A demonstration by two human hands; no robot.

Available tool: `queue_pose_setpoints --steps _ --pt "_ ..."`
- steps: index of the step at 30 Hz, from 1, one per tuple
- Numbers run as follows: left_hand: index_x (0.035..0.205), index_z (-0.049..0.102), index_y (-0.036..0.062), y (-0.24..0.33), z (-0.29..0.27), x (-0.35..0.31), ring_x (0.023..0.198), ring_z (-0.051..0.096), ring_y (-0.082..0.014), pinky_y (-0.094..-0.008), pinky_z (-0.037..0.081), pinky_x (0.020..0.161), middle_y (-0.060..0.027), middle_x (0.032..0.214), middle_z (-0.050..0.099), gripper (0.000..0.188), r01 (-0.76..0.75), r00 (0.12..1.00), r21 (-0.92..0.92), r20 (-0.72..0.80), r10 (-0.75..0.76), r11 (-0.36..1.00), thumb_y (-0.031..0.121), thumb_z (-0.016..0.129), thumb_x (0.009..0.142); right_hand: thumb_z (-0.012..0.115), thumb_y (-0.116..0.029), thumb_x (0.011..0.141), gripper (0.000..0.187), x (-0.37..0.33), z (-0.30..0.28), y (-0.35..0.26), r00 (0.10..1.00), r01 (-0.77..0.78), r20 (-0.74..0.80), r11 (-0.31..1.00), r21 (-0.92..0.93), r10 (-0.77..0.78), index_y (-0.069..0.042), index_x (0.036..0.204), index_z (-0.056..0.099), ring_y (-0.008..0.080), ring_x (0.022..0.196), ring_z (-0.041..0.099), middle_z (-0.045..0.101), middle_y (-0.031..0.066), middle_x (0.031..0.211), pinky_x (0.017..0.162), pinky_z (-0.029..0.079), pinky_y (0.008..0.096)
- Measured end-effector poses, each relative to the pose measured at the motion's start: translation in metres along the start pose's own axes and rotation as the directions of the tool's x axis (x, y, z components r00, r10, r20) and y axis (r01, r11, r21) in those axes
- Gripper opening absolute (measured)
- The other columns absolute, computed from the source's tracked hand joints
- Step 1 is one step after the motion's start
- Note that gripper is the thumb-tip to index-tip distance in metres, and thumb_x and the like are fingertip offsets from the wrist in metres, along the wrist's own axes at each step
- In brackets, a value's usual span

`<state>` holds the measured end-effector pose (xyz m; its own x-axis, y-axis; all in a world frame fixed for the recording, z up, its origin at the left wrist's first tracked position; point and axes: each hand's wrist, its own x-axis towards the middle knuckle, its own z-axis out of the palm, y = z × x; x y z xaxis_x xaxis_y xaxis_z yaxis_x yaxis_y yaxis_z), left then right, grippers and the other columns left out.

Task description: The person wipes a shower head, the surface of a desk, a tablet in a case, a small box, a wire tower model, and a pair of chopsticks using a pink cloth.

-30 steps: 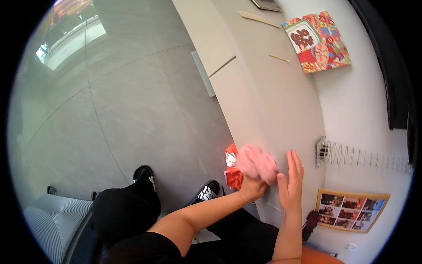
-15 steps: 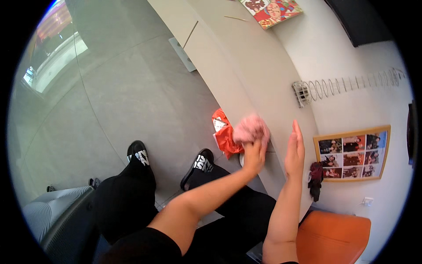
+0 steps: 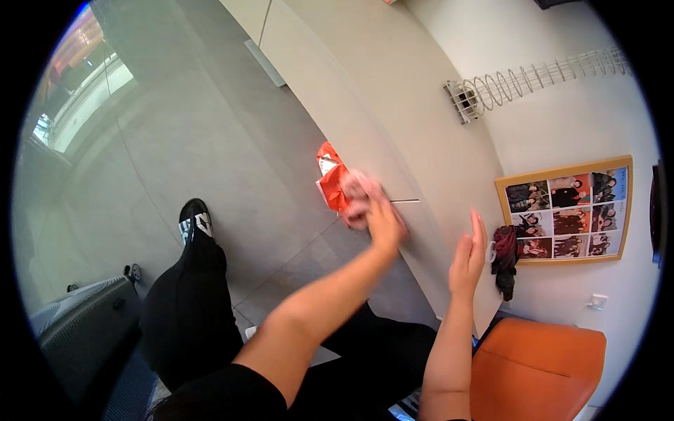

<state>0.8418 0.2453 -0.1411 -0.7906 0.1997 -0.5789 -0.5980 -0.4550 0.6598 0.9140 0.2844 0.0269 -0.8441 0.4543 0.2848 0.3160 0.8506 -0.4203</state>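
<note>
My left hand (image 3: 385,223) grips a crumpled pink cloth (image 3: 357,188), blurred by motion, at the front edge of the long pale desk (image 3: 372,84). The fingers partly disappear behind and into the cloth. Just past it, a red plastic bag (image 3: 330,181) with white markings shows beside the desk edge. My right hand (image 3: 469,259) is raised over the desk, fingers stretched out and close together, with nothing in it. It is nearest to a dark red and black cloth-like bundle (image 3: 504,256) by the wall.
A wire cable spine (image 3: 540,78) runs from a desk outlet toward the white wall. A wooden photo frame (image 3: 628,217) leans there. An orange chair (image 3: 540,361) stands at the lower right, and a dark suitcase (image 3: 88,337) at the lower left. Grey tiled floor (image 3: 210,133) lies leftward.
My view has shifted, moving the desk and wall up in the picture. The left hand has brought the pink cloth closer to the desk's front edge. The right hand stays raised and open.
</note>
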Motion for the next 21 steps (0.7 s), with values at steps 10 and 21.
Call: queue_pose_setpoints --steps 10,21 --pt "0.123 0.049 -0.0074 -0.022 0.033 -0.057 0.113 0.047 -0.0347 -0.0389 0.033 0.1 -0.023 0.122 0.052 0.031 -0.684 0.728 0.234 0.155 0.668 0.691 0.006 0.043 0.095 0.037 -0.032 0.102 0.049 -0.065 -0.041 0.068 0.996 0.022 -0.081 0.999 -0.036 -0.025 0.004 0.134 0.045 0.031 0.133 0.038 0.043 0.0203 0.141 0.11 0.026 0.0394" --pt "0.124 0.057 0.0027 -0.113 0.04 -0.149 0.111 0.051 -0.0372 -0.0426 0.04 0.097 -0.0169 0.123 0.053 0.041 -0.575 0.677 0.036 0.581 0.451 0.817 -0.004 0.058 0.083 0.037 -0.028 0.102 0.047 -0.088 -0.047 0.074 0.989 -0.108 -0.075 0.966 0.236 0.129 0.005 0.135 0.043 0.0276 0.132 0.039 0.044 0.0189 0.14 0.11 0.026 0.0379"
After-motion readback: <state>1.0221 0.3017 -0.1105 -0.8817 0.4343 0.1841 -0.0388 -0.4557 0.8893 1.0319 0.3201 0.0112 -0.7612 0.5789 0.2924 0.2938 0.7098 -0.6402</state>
